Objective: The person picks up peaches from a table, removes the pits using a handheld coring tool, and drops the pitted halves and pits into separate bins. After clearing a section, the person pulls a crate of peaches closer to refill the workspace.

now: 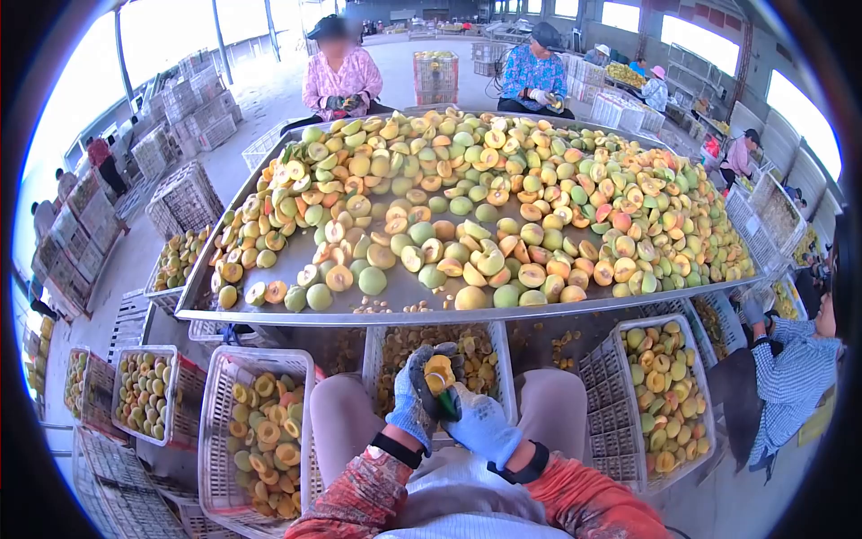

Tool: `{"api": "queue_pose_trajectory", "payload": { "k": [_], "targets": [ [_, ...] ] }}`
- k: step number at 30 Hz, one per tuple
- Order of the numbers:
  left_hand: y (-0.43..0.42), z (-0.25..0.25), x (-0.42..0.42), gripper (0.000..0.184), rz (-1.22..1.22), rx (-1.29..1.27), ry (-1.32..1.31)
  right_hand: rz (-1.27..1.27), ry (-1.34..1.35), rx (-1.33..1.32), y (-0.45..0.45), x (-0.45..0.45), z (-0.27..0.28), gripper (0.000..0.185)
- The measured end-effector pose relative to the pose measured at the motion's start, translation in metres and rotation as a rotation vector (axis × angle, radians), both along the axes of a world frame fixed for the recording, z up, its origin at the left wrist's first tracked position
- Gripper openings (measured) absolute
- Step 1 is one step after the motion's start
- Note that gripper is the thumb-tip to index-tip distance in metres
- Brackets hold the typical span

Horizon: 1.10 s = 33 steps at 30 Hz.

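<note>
I see left hand (411, 395) curled round cut fruit (439, 373), lower centre of frame; right hand (483, 422) close beside, its hold I can't tell. Firm cradle, fingertips off cut face: best, I reckon.

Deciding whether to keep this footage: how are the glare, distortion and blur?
Head view: wide-lens distortion bows the metal table, corners are black; head view: glare burns out the upper left and the upper-right windows; head view: the face of the pink-clad person across the table is blurred, while left hand, right hand and held fruit look fairly sharp.
</note>
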<state>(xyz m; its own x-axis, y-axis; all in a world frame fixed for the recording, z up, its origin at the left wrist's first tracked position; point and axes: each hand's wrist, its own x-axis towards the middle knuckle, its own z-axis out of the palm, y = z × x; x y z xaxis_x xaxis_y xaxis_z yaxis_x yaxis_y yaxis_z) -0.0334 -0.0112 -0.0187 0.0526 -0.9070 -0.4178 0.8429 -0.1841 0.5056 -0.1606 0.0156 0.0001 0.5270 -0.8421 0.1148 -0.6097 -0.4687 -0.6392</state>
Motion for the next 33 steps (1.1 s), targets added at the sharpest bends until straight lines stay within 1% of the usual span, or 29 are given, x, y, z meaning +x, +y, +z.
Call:
{"api": "queue_pose_trajectory", "payload": {
  "k": [1, 2, 3, 4, 5, 6, 7, 8, 9, 10, 11, 12, 13, 15, 16, 17, 18, 19, 20, 21, 23, 25, 27, 28, 29, 31, 32, 33],
  "targets": [
    [-0.002, -0.001, 0.006, 0.039, -0.016, -0.019, 0.056, -0.001, -0.006, -0.002, -0.004, -0.002, -0.003, 0.034],
    [-0.004, 0.0, 0.014, 0.039, -0.031, -0.037, 0.113, 0.001, -0.179, 0.102, -0.007, -0.006, -0.006, 0.034],
    [-0.001, 0.011, 0.026, 0.037, 0.032, -0.04, 0.006, 0.002, -0.352, 0.209, -0.009, -0.009, -0.009, 0.034],
    [0.0, 0.013, 0.048, 0.034, 0.047, -0.057, -0.045, -0.04, -0.416, 0.349, -0.01, -0.01, -0.008, 0.042],
    [-0.001, -0.009, 0.078, 0.032, 0.172, -0.06, -0.02, -0.039, -0.421, 0.351, -0.014, -0.012, -0.017, 0.042],
    [0.011, 0.004, 0.101, 0.03, 0.219, -0.069, -0.221, -0.059, -0.294, 0.286, -0.018, -0.015, -0.033, 0.041],
    [0.018, -0.009, 0.136, 0.027, 0.254, -0.071, -0.389, -0.08, -0.168, 0.224, -0.02, -0.018, -0.044, 0.04],
    [0.034, 0.022, 0.144, 0.025, 0.33, 0.084, -0.629, -0.088, -0.049, 0.234, -0.019, -0.021, -0.047, 0.043],
    [0.042, -0.01, 0.186, 0.019, 0.441, 0.023, -0.815, -0.086, -0.055, 0.237, -0.02, -0.021, -0.049, 0.043],
    [0.051, -0.033, 0.22, 0.016, 0.496, 0.036, -1.099, -0.1, 0.008, 0.259, -0.019, -0.02, -0.051, 0.046],
    [0.064, -0.036, 0.242, 0.022, 0.41, 0.213, -1.23, -0.113, 0.071, 0.284, -0.017, -0.02, -0.055, 0.049],
    [0.07, -0.052, 0.268, 0.029, 0.347, 0.38, -1.663, -0.088, 0.051, 0.208, -0.018, -0.02, -0.066, 0.055],
    [0.074, -0.069, 0.293, 0.033, 0.351, 0.458, -1.86, -0.083, 0.045, 0.221, -0.022, -0.021, -0.074, 0.055],
    [0.05, -0.032, 0.26, 0.035, 0.415, 0.244, -1.561, -0.103, 0.072, 0.347, -0.022, -0.019, -0.073, 0.051],
    [0.03, -0.021, 0.244, 0.036, 0.382, 0.162, -1.412, -0.087, -0.057, 0.258, -0.022, -0.021, -0.091, 0.048],
    [0.005, -0.013, 0.228, 0.036, 0.355, 0.078, -1.26, -0.072, -0.069, 0.281, -0.022, -0.021, -0.094, 0.048],
    [-0.022, -0.009, 0.21, 0.033, 0.373, 0.018, -1.334, -0.081, -0.111, 0.285, -0.024, -0.021, -0.094, 0.047],
    [-0.046, 0.013, 0.179, 0.031, 0.258, 0.01, -1.273, -0.096, -0.151, 0.284, -0.029, -0.022, -0.096, 0.046],
    [-0.073, 0.011, 0.164, 0.032, 0.162, 0.006, -1.363, -0.103, -0.142, 0.217, -0.029, -0.024, -0.114, 0.048],
    [-0.099, 0.007, 0.148, 0.032, 0.061, 0.001, -1.447, -0.102, -0.149, 0.226, -0.031, -0.027, -0.115, 0.048],
    [-0.143, 0.009, 0.102, 0.037, -0.116, -0.103, -1.579, -0.184, -0.153, 0.383, -0.035, -0.036, -0.111, 0.046],
    [-0.185, -0.007, 0.065, 0.053, -0.162, -0.184, -1.787, -0.215, -0.187, 0.422, -0.039, -0.043, -0.118, 0.043],
    [-0.211, -0.007, 0.027, 0.065, -0.223, -0.308, -2.23, -0.227, -0.164, 0.518, -0.044, -0.047, -0.114, 0.039],
    [-0.224, -0.021, 0.021, 0.071, -0.338, -0.338, -2.357, -0.191, -0.171, 0.256, -0.042, -0.046, -0.123, 0.04],
    [-0.231, -0.026, 0.012, 0.06, -0.429, -0.254, -2.42, -0.21, -0.17, 0.264, -0.043, -0.045, -0.124, 0.04],
    [-0.237, -0.038, 0.015, 0.048, -0.339, -0.195, -2.325, -0.174, -0.122, 0.266, -0.04, -0.042, -0.124, 0.044],
    [-0.234, -0.042, 0.022, 0.04, -0.237, -0.217, -2.151, -0.194, -0.211, 0.313, -0.041, -0.04, -0.123, 0.047],
    [-0.226, -0.039, 0.031, 0.039, -0.164, -0.315, -2.046, -0.197, -0.22, 0.319, -0.041, -0.041, -0.117, 0.047]
  ]
}}
